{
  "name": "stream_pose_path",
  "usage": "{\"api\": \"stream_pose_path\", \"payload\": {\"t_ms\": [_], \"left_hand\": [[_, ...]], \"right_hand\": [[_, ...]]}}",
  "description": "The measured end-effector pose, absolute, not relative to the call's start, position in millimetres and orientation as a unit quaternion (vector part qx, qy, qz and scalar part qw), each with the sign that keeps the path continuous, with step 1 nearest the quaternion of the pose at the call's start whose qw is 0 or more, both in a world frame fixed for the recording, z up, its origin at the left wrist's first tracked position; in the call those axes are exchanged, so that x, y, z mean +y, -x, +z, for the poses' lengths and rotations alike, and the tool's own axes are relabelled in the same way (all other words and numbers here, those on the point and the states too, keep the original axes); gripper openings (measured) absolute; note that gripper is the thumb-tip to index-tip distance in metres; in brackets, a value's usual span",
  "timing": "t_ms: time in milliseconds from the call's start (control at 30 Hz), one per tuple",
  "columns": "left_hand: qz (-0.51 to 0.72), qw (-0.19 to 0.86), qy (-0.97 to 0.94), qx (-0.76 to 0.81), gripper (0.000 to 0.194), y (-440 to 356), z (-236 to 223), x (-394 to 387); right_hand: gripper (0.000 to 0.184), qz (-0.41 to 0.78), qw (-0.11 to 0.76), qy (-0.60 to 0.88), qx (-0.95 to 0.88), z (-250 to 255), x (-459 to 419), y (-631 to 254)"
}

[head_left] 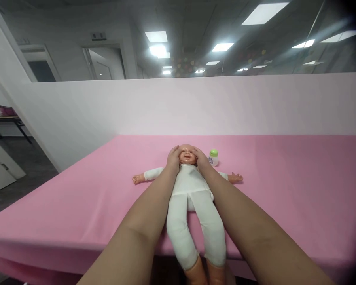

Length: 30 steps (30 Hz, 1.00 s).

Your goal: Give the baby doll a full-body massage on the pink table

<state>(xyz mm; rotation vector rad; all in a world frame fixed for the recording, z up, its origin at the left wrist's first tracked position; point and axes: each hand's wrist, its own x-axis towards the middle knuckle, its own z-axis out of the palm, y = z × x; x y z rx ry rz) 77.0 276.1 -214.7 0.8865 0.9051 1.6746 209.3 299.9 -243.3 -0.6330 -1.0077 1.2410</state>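
A baby doll (190,180) lies on its back on the pink-covered table, its head away from me and its feet over the near edge. It has a soft white cloth body and tan plastic head, hands and feet. My left hand (173,159) rests along the left side of the doll's head, fingers stretched out and touching it. Against the right side of the head lies my right hand (201,157), its fingers reaching the temple beside the eye. Both palms are hidden from view. The doll's arms spread outward to either side, partly behind my forearms.
Just right of my right hand stands a small clear jar (213,159) with a green lid. A pink cloth (284,190) covers the table. Behind it rises a white half wall (195,105) with glass above. At far left is another table (2,117) with items on it.
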Motion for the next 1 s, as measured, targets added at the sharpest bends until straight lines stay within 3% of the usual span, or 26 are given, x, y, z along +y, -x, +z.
{"api": "stream_pose_path", "payload": {"t_ms": [267,400,600,1000], "left_hand": [[0.692,0.495,-0.39,0.352,0.057,-76.6,-214.7,275.0],[0.685,0.495,-0.404,0.35,0.061,-75.9,-218.3,279.7],[0.673,0.471,-0.409,0.398,0.05,-77.3,-220.2,285.4],[0.665,0.484,-0.413,0.391,0.05,-77.7,-226.7,293.2]], "right_hand": [[0.062,0.481,0.642,0.342,-0.489,-236.5,291.1,-212.3],[0.058,0.466,0.634,0.367,-0.496,-235.6,292.7,-213.6],[0.05,0.47,0.638,0.37,-0.485,-238.9,298.3,-214.6],[0.044,0.496,0.642,0.345,-0.473,-239.5,297.9,-216.9]]}}
